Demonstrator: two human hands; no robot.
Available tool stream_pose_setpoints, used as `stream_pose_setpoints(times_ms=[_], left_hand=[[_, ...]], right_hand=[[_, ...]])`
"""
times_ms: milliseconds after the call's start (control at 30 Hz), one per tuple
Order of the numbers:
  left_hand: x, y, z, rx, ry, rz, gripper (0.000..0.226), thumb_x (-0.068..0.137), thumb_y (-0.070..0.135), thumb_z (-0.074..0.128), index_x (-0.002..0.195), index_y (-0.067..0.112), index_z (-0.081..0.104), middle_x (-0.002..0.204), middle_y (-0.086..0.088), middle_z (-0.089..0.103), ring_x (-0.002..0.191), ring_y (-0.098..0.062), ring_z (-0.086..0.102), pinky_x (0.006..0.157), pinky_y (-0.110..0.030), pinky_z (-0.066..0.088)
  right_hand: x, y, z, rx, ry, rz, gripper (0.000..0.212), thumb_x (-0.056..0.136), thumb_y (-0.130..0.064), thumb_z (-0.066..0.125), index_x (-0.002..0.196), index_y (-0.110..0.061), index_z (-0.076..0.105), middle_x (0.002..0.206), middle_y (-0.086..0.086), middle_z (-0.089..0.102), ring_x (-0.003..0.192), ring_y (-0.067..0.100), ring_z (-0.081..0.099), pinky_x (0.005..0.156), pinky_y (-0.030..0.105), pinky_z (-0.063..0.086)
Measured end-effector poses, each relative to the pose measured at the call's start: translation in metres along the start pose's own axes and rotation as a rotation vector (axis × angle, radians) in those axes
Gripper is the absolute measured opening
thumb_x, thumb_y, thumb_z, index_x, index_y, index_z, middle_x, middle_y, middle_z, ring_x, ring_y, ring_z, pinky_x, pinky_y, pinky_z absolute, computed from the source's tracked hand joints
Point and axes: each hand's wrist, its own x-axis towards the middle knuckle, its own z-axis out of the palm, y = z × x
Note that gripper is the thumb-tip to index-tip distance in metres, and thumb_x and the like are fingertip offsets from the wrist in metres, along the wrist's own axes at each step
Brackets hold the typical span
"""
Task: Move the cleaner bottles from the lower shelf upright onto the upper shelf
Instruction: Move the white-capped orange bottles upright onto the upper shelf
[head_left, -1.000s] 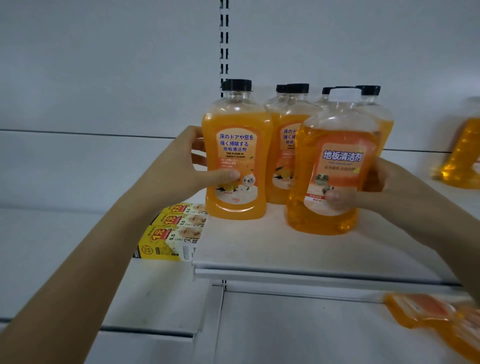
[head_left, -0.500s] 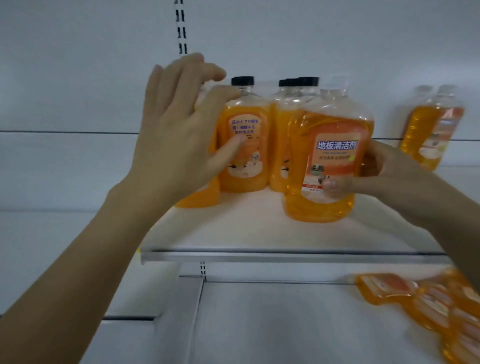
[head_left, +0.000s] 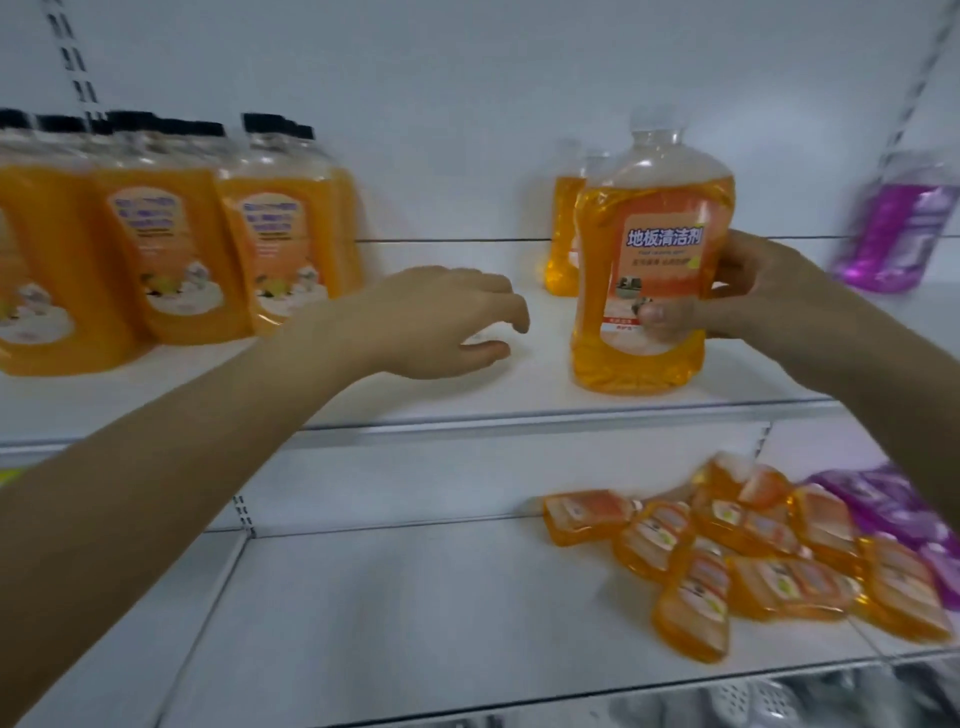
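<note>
My right hand (head_left: 748, 291) grips an orange cleaner bottle (head_left: 649, 249) with a white cap, which stands upright on the upper shelf (head_left: 467, 410). Two more orange white-capped bottles (head_left: 563, 228) stand behind it. My left hand (head_left: 436, 322) hovers over the bare shelf to the left of that bottle, fingers loosely curled, holding nothing. A heap of orange cleaner bottles (head_left: 727, 561) lies flat on the lower shelf (head_left: 415, 623) at the right.
Several black-capped orange bottles (head_left: 171, 249) stand at the left of the upper shelf. A purple bottle (head_left: 898, 228) stands at the far right, and purple bottles (head_left: 893, 504) lie on the lower shelf behind the orange heap.
My view has swung right. My right hand carried the white-capped bottle rightwards along the upper shelf. My left hand left the black-capped bottles and dropped low over the shelf.
</note>
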Motion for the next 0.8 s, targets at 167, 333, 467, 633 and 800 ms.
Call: stream_pose_setpoints(times_ms=[167,333,467,633,800], left_hand=[[0.049,0.037,0.012,-0.092,-0.071,0.003,0.037,0.095,0.043,0.038,0.128,0.029,0.047,0.130,0.007,0.050,0.115,-0.013,0.048,0.095,-0.034,0.042],[0.089,0.052,0.022,-0.100,-0.116,0.110,0.044,0.093,0.049,0.032,0.131,0.030,0.045,0.133,0.010,0.048,0.120,-0.011,0.044,0.100,-0.035,0.039],[0.120,0.049,0.039,-0.074,-0.078,0.230,0.043,0.095,0.046,0.032,0.130,0.026,0.048,0.131,0.008,0.050,0.119,-0.010,0.045,0.099,-0.028,0.037],[0.166,0.035,0.058,-0.178,-0.063,0.263,0.057,0.090,0.053,0.026,0.134,0.021,0.045,0.132,0.003,0.050,0.119,-0.012,0.045,0.102,-0.026,0.036],[0.191,0.029,0.085,-0.456,-0.085,0.151,0.050,0.093,0.049,0.035,0.133,0.021,0.047,0.135,0.004,0.047,0.125,-0.007,0.038,0.106,-0.018,0.026]], right_hand=[[-0.008,0.037,-0.054,0.009,0.021,0.033,0.086,0.038,-0.045,0.077,0.118,-0.019,0.056,0.112,0.004,0.065,0.100,0.023,0.064,0.090,0.046,0.052],[0.013,0.063,-0.089,0.055,0.012,0.049,0.091,0.032,-0.045,0.078,0.117,-0.023,0.052,0.110,0.004,0.065,0.097,0.018,0.065,0.085,0.039,0.053],[0.050,0.079,-0.103,0.035,-0.049,0.057,0.094,0.035,-0.042,0.079,0.123,-0.025,0.050,0.109,-0.004,0.066,0.091,0.009,0.066,0.073,0.025,0.052],[0.107,0.099,-0.114,0.047,-0.101,0.108,0.096,0.035,-0.037,0.080,0.125,-0.022,0.049,0.109,0.000,0.068,0.091,0.013,0.068,0.070,0.023,0.053],[0.158,0.119,-0.121,0.073,-0.083,0.128,0.091,0.042,-0.031,0.081,0.126,-0.022,0.048,0.111,0.001,0.065,0.094,0.015,0.065,0.068,0.023,0.052]])
